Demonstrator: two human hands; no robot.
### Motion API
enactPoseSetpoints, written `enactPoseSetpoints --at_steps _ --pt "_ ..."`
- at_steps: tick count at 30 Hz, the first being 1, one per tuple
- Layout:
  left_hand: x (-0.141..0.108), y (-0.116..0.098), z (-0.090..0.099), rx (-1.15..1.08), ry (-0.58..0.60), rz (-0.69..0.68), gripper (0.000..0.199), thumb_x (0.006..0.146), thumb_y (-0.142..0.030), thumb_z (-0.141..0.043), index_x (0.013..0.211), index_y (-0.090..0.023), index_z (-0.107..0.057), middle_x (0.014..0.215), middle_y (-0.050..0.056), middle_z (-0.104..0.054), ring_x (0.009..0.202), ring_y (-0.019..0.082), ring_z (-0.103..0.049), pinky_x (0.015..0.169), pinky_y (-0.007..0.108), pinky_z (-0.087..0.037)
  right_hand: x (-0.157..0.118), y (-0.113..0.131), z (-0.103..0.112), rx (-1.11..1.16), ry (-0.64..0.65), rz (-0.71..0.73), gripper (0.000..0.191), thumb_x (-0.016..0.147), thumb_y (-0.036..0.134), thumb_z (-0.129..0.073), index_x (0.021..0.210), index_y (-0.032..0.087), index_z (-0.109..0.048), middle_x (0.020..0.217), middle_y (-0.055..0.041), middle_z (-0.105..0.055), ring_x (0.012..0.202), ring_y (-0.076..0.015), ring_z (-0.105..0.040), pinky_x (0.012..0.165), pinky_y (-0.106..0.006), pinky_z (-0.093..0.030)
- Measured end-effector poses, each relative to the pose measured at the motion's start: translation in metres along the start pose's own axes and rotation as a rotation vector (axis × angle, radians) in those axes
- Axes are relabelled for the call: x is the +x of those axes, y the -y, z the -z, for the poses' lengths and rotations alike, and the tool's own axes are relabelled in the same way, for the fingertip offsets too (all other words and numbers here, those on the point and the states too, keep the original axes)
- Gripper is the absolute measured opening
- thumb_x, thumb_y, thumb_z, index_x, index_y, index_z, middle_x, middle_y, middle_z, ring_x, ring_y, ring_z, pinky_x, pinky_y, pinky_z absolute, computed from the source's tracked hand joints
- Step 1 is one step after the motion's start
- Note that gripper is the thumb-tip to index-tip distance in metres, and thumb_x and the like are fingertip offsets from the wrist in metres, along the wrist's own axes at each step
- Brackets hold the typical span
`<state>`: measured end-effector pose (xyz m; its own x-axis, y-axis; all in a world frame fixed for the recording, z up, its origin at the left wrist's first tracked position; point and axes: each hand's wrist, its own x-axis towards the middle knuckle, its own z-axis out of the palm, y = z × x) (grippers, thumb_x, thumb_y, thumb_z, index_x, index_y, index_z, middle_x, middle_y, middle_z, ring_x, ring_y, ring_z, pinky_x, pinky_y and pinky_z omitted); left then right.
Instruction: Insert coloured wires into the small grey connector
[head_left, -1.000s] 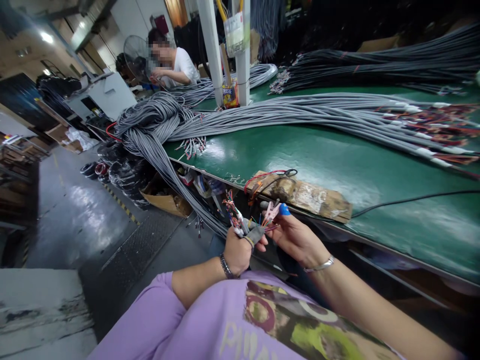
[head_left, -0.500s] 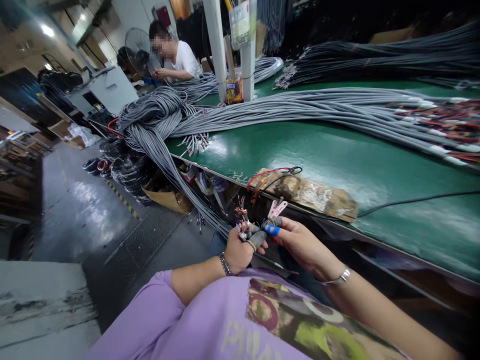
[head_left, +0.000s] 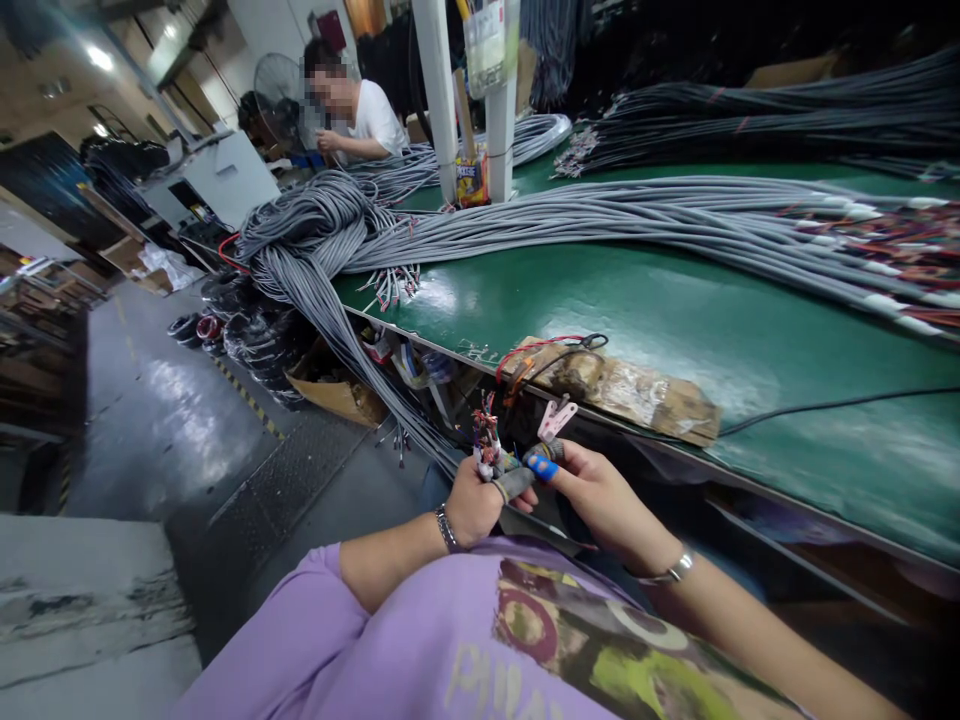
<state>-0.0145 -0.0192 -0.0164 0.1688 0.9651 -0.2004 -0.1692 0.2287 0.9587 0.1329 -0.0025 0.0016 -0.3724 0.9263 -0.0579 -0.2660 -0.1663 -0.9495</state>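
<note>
My left hand [head_left: 480, 500] is closed around a bunch of cable ends, whose thin coloured wires [head_left: 487, 430] stick up above the fist. Grey covers wrap its thumb and perhaps a finger. Close against it, my right hand [head_left: 592, 488] pinches at the wires with thumb and forefinger; a blue cover is on the thumb and a grey one on the forefinger. A small pink two-armed tool [head_left: 556, 418] rises from behind the right fingers and seems held there. What lies exactly between the fingertips is too small to make out.
Grey cables [head_left: 525, 225] run along the green table [head_left: 735, 330] and hang off its near edge. A taped cardboard strip [head_left: 622, 392] with a red and a black lead lies at the edge. Black cables [head_left: 750, 130] lie behind. A person [head_left: 367, 115] sits at the far end.
My right hand's thumb and forefinger have shifted slightly at the wires, and the pink tool has moved a little with them. The left hand stays nearly still, holding the cable ends.
</note>
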Motion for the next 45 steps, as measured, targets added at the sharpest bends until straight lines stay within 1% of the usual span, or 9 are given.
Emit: enactPoseSetpoints --at_steps 8,11,13,15,18,25,34,40,45 --pt "0.001 0.002 -0.002 -0.042 -0.085 -0.009 0.046 0.068 -0.055 -0.072 0.055 -0.012 -0.061 0.052 0.004 -0.06 0.043 0.01 -0.052 0.047 0.023 -0.044 -0.001 -0.007 -0.006 0.118 -0.023 -0.067 0.026 0.077 0.042 -0.073 0.069 0.019 -0.062 0.059 -0.0007 -0.061 0.057 -0.014 -0.054 0.059 -0.029 -0.044" --pt "0.002 -0.004 -0.002 -0.072 -0.089 -0.044 0.046 0.068 -0.053 -0.072 0.053 -0.012 -0.059 0.05 0.003 -0.058 0.042 0.008 -0.05 0.045 0.021 -0.042 0.0 -0.011 0.007 0.18 -0.047 -0.1 0.024 0.072 0.04 -0.077 0.075 0.019 -0.067 0.068 -0.002 -0.065 0.062 -0.0142 -0.057 0.061 -0.027 -0.046" --pt "0.002 -0.008 -0.002 -0.104 -0.085 -0.046 0.045 0.067 -0.052 -0.073 0.053 -0.012 -0.058 0.049 0.003 -0.057 0.042 0.008 -0.05 0.044 0.021 -0.041 0.003 -0.015 0.021 0.267 -0.082 -0.157 0.03 0.07 0.046 -0.077 0.078 0.019 -0.069 0.074 -0.0038 -0.067 0.065 -0.0154 -0.06 0.064 -0.029 -0.05" --pt "0.003 -0.013 -0.003 -0.138 -0.073 -0.018 0.043 0.064 -0.05 -0.076 0.055 -0.012 -0.058 0.049 0.002 -0.057 0.041 0.008 -0.05 0.043 0.021 -0.041 0.009 -0.018 0.035 0.374 -0.113 -0.228 0.039 0.073 0.058 -0.069 0.079 0.02 -0.069 0.075 -0.0048 -0.068 0.064 -0.0162 -0.061 0.064 -0.03 -0.053" --pt "0.003 -0.019 -0.008 -0.181 -0.028 0.036 0.042 0.059 -0.048 -0.08 0.058 -0.012 -0.058 0.05 0.001 -0.057 0.041 0.009 -0.051 0.042 0.022 -0.042 0.019 -0.017 0.042 0.435 -0.107 -0.236 0.045 0.077 0.064 -0.06 0.084 0.02 -0.069 0.078 -0.0055 -0.068 0.064 -0.0159 -0.062 0.061 -0.029 -0.054" --pt "0.011 -0.026 -0.019 -0.187 0.018 0.075 0.043 0.057 -0.049 -0.08 0.058 -0.012 -0.058 0.049 0.001 -0.057 0.04 0.009 -0.05 0.041 0.022 -0.042 0.031 -0.007 0.024 0.421 -0.087 -0.132 0.042 0.078 0.059 -0.064 0.089 0.019 -0.068 0.067 -0.003 -0.066 0.057 -0.0173 -0.059 0.055 -0.031 -0.049" --pt "0.017 -0.019 -0.02 -0.167 0.011 0.107 0.046 0.054 -0.051 -0.08 0.054 -0.011 -0.057 0.045 0.001 -0.055 0.037 0.008 -0.049 0.039 0.021 -0.041 0.033 -0.007 0.02 0.467 -0.158 -0.111 0.039 0.074 0.058 -0.069 0.08 0.02 -0.067 0.066 -0.0027 -0.067 0.056 -0.018 -0.06 0.058 -0.033 -0.049" --pt "0.015 -0.02 -0.019 -0.156 0.002 0.106 0.047 0.055 -0.052 -0.08 0.054 -0.011 -0.057 0.046 0.001 -0.055 0.038 0.009 -0.049 0.039 0.021 -0.042 0.032 -0.007 0.017 0.539 -0.116 -0.181 0.043 0.073 0.062 -0.067 0.082 0.019 -0.067 0.064 -0.0024 -0.066 0.051 -0.017 -0.058 0.051 -0.032 -0.048" --pt "0.007 -0.022 -0.016 -0.155 0.013 0.079 0.046 0.057 -0.051 -0.079 0.055 -0.01 -0.058 0.048 0.002 -0.056 0.038 0.009 -0.049 0.038 0.021 -0.041 0.027 -0.003 0.021 0.572 -0.125 -0.224 0.047 0.075 0.066 -0.062 0.081 0.019 -0.068 0.072 -0.0032 -0.068 0.061 -0.0145 -0.061 0.057 -0.027 -0.051"
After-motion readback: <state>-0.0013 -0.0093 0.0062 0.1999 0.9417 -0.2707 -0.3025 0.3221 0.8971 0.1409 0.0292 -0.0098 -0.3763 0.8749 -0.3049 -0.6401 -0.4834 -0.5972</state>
